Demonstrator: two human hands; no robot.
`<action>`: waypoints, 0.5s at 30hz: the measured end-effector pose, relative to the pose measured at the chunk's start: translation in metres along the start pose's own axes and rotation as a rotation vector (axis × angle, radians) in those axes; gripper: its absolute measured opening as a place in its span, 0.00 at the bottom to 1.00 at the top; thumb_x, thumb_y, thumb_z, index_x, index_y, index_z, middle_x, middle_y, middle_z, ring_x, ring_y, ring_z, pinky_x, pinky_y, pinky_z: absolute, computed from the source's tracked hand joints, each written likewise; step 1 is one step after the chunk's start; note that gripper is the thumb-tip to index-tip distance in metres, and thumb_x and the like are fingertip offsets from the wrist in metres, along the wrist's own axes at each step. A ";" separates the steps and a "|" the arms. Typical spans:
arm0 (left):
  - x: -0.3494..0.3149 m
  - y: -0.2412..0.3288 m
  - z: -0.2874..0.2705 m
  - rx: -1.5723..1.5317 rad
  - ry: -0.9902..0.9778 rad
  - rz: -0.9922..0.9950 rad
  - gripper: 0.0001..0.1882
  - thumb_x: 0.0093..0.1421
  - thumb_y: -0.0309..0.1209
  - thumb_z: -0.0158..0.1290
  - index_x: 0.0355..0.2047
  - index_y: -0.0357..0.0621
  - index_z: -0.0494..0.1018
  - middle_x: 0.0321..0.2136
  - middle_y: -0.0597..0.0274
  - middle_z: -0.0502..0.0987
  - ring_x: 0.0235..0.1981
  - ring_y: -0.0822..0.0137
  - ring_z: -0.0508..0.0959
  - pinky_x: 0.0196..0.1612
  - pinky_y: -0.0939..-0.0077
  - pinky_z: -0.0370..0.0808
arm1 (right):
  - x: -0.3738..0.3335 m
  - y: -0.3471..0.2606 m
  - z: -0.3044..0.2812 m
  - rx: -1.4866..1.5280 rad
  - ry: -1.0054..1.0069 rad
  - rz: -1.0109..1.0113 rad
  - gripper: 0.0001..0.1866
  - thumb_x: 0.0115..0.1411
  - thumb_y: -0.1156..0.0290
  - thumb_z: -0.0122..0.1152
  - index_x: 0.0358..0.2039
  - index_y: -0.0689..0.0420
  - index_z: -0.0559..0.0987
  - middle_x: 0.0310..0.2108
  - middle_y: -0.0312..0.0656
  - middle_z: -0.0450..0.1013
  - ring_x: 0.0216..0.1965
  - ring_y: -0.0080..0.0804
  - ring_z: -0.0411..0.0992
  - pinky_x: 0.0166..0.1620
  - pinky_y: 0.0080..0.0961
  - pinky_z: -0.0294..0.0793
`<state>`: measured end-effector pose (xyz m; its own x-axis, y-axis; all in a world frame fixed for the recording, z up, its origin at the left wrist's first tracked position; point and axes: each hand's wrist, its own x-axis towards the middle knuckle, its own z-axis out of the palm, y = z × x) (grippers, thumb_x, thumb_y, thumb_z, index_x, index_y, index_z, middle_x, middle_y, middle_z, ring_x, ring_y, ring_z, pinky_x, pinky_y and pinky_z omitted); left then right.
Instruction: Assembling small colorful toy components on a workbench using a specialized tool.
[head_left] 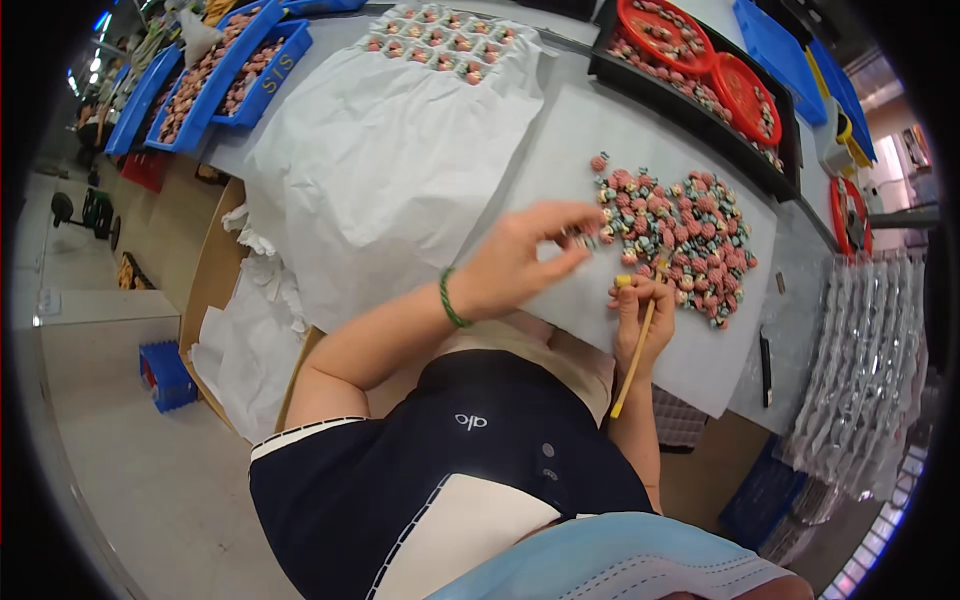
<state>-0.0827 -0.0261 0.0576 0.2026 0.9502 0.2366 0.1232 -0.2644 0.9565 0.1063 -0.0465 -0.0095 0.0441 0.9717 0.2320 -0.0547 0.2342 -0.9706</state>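
On a white sheet (560, 130) lies a loose pile of small pink figurines (715, 230) with pale and dark green parts. My left hand (525, 250), a green band round its wrist, curves its thumb and fingers about a small pink and pale figurine (578, 240) at the pile's left edge. Closer to my body, my right hand (645, 315) is closed round a thin paintbrush (635, 358) with a wooden-coloured handle, bristle end toward the pile. A small yellow piece (625, 281) sits at the tip of a right-hand digit; its kind is unclear.
A white compartment tray (400, 62) of figurines stands far left on white paper (390, 150). Blue bins (262, 75) lie beyond. Far right, a black tray (792, 178) holds red baskets (722, 92). Stacked clear plastic trays (850, 370) and a black pen-like tool (766, 370) are at right.
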 end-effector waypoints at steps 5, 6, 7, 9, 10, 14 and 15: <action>0.071 -0.027 -0.168 0.508 0.460 0.169 0.19 0.52 0.26 0.53 0.45 0.40 0.69 0.36 0.62 0.75 0.36 0.74 0.73 0.39 0.80 0.71 | 0.002 -0.008 0.009 -0.059 -0.022 0.006 0.08 0.56 0.74 0.53 0.30 0.60 0.64 0.30 0.42 0.68 0.28 0.23 0.68 0.30 0.15 0.69; 0.082 -0.035 -0.203 0.637 0.544 0.083 0.19 0.51 0.28 0.54 0.45 0.39 0.69 0.34 0.61 0.76 0.35 0.74 0.74 0.38 0.81 0.71 | 0.004 -0.010 0.011 -0.073 -0.023 0.004 0.07 0.56 0.74 0.53 0.29 0.60 0.64 0.30 0.42 0.68 0.27 0.22 0.68 0.30 0.15 0.69; 0.092 -0.045 -0.237 0.763 0.624 -0.004 0.20 0.51 0.30 0.55 0.45 0.38 0.68 0.32 0.61 0.76 0.33 0.74 0.75 0.38 0.81 0.71 | 0.006 -0.010 0.011 -0.071 -0.016 -0.002 0.07 0.56 0.74 0.53 0.29 0.60 0.64 0.30 0.42 0.68 0.27 0.22 0.68 0.30 0.15 0.69; 0.098 -0.089 -0.307 0.993 0.689 -0.040 0.22 0.50 0.33 0.55 0.45 0.38 0.68 0.30 0.58 0.76 0.30 0.69 0.76 0.36 0.78 0.71 | 0.012 -0.007 0.012 -0.124 -0.040 -0.001 0.08 0.56 0.74 0.53 0.29 0.59 0.64 0.30 0.41 0.68 0.27 0.21 0.67 0.29 0.15 0.69; 0.100 -0.101 -0.321 0.986 0.678 -0.032 0.22 0.50 0.33 0.55 0.45 0.38 0.68 0.30 0.58 0.76 0.30 0.69 0.76 0.36 0.78 0.71 | 0.017 -0.004 0.014 -0.129 -0.026 -0.002 0.08 0.56 0.74 0.53 0.29 0.59 0.64 0.30 0.41 0.68 0.27 0.21 0.67 0.29 0.15 0.69; 0.107 -0.155 -0.349 1.121 0.571 -0.146 0.14 0.50 0.33 0.51 0.37 0.41 0.70 0.26 0.52 0.75 0.29 0.55 0.75 0.34 0.65 0.70 | 0.032 0.009 0.016 -0.193 -0.047 0.008 0.08 0.56 0.74 0.54 0.28 0.59 0.64 0.30 0.41 0.68 0.27 0.20 0.67 0.29 0.14 0.68; 0.110 -0.163 -0.346 1.169 0.533 -0.206 0.13 0.51 0.33 0.51 0.37 0.42 0.70 0.26 0.52 0.75 0.32 0.54 0.74 0.36 0.63 0.69 | 0.035 0.013 0.019 -0.211 -0.062 0.003 0.08 0.56 0.74 0.54 0.28 0.59 0.64 0.30 0.41 0.68 0.27 0.20 0.66 0.29 0.13 0.67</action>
<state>-0.4170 0.1789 -0.0130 -0.2960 0.8670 0.4008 0.9289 0.1635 0.3323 0.0878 -0.0087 -0.0128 -0.0180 0.9739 0.2262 0.1553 0.2262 -0.9616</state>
